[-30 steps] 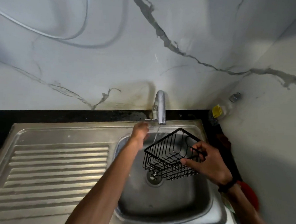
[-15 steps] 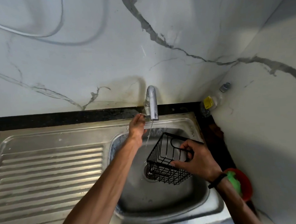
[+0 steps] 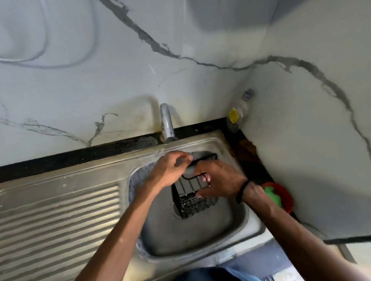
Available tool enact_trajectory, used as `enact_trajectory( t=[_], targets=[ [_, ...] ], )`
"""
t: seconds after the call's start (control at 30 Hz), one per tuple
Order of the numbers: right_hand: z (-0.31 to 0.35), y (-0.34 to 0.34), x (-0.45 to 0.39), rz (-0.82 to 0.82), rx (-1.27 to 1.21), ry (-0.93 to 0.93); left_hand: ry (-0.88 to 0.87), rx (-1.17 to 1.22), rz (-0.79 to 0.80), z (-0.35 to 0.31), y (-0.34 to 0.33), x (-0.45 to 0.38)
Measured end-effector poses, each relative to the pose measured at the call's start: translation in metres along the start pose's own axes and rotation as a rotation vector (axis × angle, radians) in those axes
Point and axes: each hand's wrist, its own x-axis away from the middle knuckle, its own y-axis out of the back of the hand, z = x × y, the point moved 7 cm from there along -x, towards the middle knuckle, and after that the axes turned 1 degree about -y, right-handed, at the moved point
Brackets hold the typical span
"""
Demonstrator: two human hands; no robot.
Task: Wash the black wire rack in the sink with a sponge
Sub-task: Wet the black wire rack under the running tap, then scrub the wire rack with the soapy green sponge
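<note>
I see a stainless steel sink unit [image 3: 60,181] set against a white marble-patterned wall [image 3: 175,44] with grey veins; a second wall of the same finish meets it at the right, forming a corner. A black countertop strip [image 3: 73,156] runs between the steel and the wall. The ribbed drainboard [image 3: 55,220] lies to the left of the rounded basin [image 3: 196,236]. A short chrome tap [image 3: 167,123] stands at the back edge, spout toward the basin.

The black wire rack [image 3: 191,202], a box-shaped basket of thin metal rods with a grid base, sits tilted inside the basin, its lower end over the drain area. My right hand [image 3: 222,179] grips its upper right side, fingers curled through the wire rim. My left hand [image 3: 170,169] is at the rack's top rear edge, fingers bent over the dark rim; motion blur keeps me from telling how firmly it pinches. A dark band circles the right wrist.

In the corner stands a clear plastic bottle [image 3: 238,114] with a yellow label and grey cap. Behind the right forearm, on the counter's edge, a red round dish [image 3: 285,196] holds a green scrubbing pad [image 3: 273,194]. Steel surfaces look dull and water-stained.
</note>
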Motion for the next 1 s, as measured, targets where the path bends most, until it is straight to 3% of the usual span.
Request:
enact_trajectory(
  t=[0.1, 0.23, 0.33, 0.43, 0.5, 0.6, 0.7, 0.83, 1.0],
  targets=[
    [0.016, -0.002, 0.002, 0.023, 0.207, 0.159, -0.051, -0.02, -0.071, -0.02, -0.008, 0.026],
    [0.038, 0.002, 0.019, -0.028, 0.41, 0.207, 0.213, 0.327, -0.111, 0.004, -0.025, 0.039],
    [0.031, 0.004, 0.04, -0.114, 0.264, 0.146, 0.263, 0.417, -0.26, 0.014, -0.037, 0.05],
    [-0.022, 0.02, 0.075, -0.326, -0.029, -0.054, 0.319, 0.422, -0.36, 0.016, -0.04, 0.068],
    [-0.085, 0.031, 0.107, -0.432, -0.106, -0.375, 0.368, 0.343, -0.368, 0.022, -0.042, 0.081],
    [-0.162, 0.013, 0.151, -0.178, 0.015, -0.833, 0.414, 0.285, -0.418, 0.026, -0.043, 0.096],
    [-0.181, -0.009, 0.166, -0.064, -0.026, -0.88, 0.411, 0.25, -0.478, 0.011, -0.047, 0.111],
    [-0.181, -0.02, 0.163, -0.164, -0.059, -0.822, 0.364, 0.259, -0.511, 0.001, -0.058, 0.121],
    [-0.183, -0.023, 0.161, -0.176, 0.001, -0.817, 0.4, 0.442, -0.564, 0.008, -0.044, 0.133]
  ],
)
